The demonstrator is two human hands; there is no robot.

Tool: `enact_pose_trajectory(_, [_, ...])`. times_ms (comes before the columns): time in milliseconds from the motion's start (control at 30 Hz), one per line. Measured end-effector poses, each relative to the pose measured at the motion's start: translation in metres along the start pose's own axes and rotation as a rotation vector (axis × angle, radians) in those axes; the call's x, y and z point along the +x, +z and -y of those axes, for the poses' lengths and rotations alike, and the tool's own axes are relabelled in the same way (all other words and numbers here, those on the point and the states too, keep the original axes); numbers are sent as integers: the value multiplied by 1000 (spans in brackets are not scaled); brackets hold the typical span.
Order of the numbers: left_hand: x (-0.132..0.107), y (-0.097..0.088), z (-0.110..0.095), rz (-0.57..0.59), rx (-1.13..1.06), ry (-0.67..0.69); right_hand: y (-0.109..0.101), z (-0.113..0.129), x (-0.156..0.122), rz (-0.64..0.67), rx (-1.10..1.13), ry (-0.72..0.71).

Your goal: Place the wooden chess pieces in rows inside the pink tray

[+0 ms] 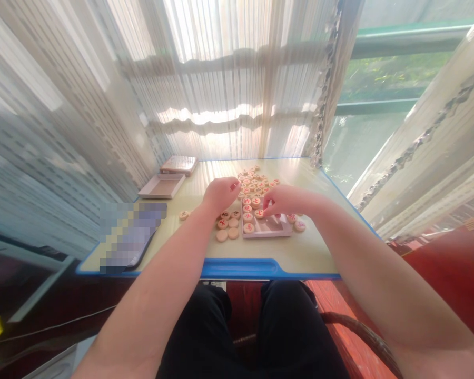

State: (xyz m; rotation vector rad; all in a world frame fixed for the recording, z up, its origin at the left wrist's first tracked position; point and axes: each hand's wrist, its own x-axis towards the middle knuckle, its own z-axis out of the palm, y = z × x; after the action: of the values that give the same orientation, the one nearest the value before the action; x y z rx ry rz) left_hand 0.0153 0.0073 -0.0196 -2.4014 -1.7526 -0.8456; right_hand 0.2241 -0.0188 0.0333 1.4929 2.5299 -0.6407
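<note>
Round wooden Chinese chess pieces with red and dark characters lie in a loose pile on the small table. In front of the pile is a shallow open box, with several red-marked pieces set in rows along its left side. My right hand reaches over the box, thumb and fingers pinched at a chess piece in its second row. My left hand is at the left edge of the pile, fingers drawn together; whatever they hold is hidden. Below it, more pieces lie left of the box, some blank side up.
A shallow box lid and a flat case sit at the table's back left. A partly pixelated dark device lies at the left edge. Loose pieces are right of the box. Curtains hang behind the table.
</note>
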Motion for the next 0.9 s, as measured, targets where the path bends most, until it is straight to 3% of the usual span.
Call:
enact_pose_trajectory(333, [-2, 0, -1, -39, -50, 0, 5, -1, 9, -94, -62, -9])
enact_pose_trajectory(633, [-1, -2, -2, -17, -18, -9, 7, 0, 9, -48, -113, -12])
enact_pose_trajectory(900, [-1, -2, -2, -1, 5, -22, 8, 3, 7, -142, -155, -29])
